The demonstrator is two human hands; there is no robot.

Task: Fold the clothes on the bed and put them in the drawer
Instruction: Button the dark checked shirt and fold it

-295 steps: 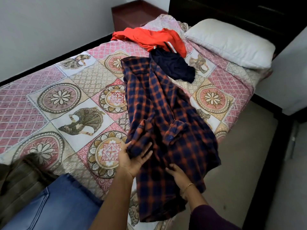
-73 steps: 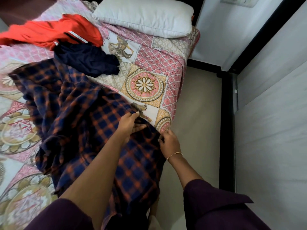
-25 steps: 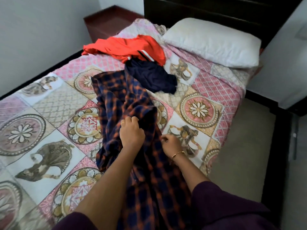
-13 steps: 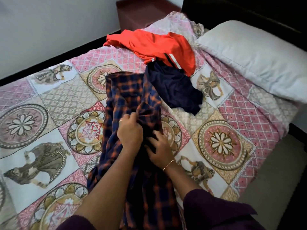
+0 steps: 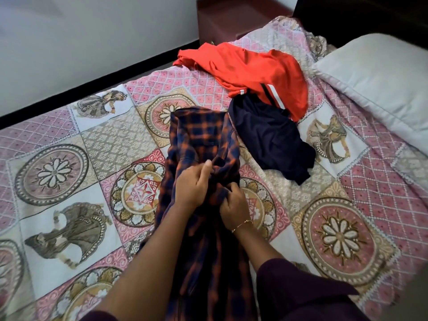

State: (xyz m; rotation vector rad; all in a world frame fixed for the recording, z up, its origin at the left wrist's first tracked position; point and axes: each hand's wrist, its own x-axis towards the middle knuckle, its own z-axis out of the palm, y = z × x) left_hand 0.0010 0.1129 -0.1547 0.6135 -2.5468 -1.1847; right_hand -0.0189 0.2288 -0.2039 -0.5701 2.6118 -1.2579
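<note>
A navy and orange plaid shirt [image 5: 199, 135] lies in a long narrow strip down the middle of the bed [image 5: 97, 144]. My left hand [image 5: 192, 186] pinches a bunched fold of it near the strip's middle. Just to the right, my right hand [image 5: 234, 205] grips the same bunched cloth. Beyond the shirt lie a crumpled dark navy garment [image 5: 271, 135] and a red garment [image 5: 252, 70] with a white stripe. No drawer can be made out as open.
A white pillow [image 5: 379, 75] lies at the bed's head on the right. A dark red cabinet [image 5: 234, 17] stands in the far corner by the white wall [image 5: 81, 38]. A dark headboard rises behind the pillow.
The shirt has been drawn from a wide spread into a narrow strip. Both hands have come together on the bunched cloth at its middle. The view has shifted closer and leftward.
</note>
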